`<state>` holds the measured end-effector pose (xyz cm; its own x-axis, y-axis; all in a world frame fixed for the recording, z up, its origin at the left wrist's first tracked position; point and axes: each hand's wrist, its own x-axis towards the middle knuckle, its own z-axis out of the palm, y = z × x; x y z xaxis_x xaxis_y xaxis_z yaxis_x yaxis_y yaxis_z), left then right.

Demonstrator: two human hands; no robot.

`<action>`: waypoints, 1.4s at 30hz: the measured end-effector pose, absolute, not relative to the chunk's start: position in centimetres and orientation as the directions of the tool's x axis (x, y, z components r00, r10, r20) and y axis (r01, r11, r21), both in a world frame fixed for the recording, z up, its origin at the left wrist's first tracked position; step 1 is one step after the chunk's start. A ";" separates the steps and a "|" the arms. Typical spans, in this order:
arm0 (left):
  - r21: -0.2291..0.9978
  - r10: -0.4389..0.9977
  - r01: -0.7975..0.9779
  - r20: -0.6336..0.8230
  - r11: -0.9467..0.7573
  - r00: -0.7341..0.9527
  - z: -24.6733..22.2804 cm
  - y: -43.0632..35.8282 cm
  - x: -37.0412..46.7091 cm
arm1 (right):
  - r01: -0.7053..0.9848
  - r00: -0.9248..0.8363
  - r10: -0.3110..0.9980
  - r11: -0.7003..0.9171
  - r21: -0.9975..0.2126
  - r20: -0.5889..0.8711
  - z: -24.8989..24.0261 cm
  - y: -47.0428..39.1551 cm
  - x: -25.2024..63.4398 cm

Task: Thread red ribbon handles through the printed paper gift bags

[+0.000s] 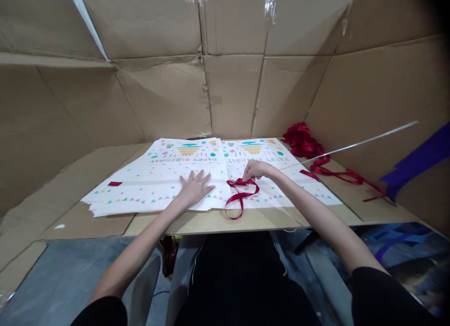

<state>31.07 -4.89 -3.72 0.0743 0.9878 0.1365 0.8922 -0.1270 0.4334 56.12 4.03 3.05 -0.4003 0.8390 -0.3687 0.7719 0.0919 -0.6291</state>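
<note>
My left hand (pixel 194 188) lies flat with fingers spread on a stack of white printed sheets (pixel 133 188). The sheets carry upside-down "HAPPY BIRTHDAY" lettering, a cake and coloured triangles. My right hand (pixel 256 170) pinches a dark red ribbon (pixel 242 195) near the seam between this stack and the printed sheets (pixel 281 190) on the right. The ribbon's loop hangs over the sheets' front edge. A thin whitish strip (pixel 365 142) slants from near my right wrist up to the right. Its lower end is hidden by my arm.
A tangled heap of red ribbon (pixel 302 139) lies at the back right, trailing forward. One short red piece (pixel 115 183) is on the left stack, another (pixel 310 175) on the right sheets. Cardboard walls (pixel 232 96) enclose the table (pixel 218 224). Blue material (pixel 418 162) hangs far right.
</note>
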 end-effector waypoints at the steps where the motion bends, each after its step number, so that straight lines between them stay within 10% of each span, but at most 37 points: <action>1: 0.311 0.997 0.947 0.046 -0.080 0.069 -3.7 -5.4 30.7 | 0.774 -0.399 0.820 0.061 -0.631 -0.410 2.7 4.1 55.9; 5: 0.089 0.995 0.996 -0.102 -0.006 0.015 -2.9 -6.9 29.3 | 0.690 -0.468 0.781 0.031 -0.723 -0.413 1.4 4.2 54.3; 27: 0.026 0.994 0.997 -0.085 0.067 -0.065 -3.0 -8.7 24.2 | 0.656 -0.612 0.546 -0.053 -0.753 -0.572 0.0 6.6 47.6; 42: 0.019 0.987 0.987 -0.024 -0.161 0.162 -2.6 -7.9 25.3 | 0.566 -0.640 0.705 0.163 -0.808 -0.306 1.5 4.0 45.7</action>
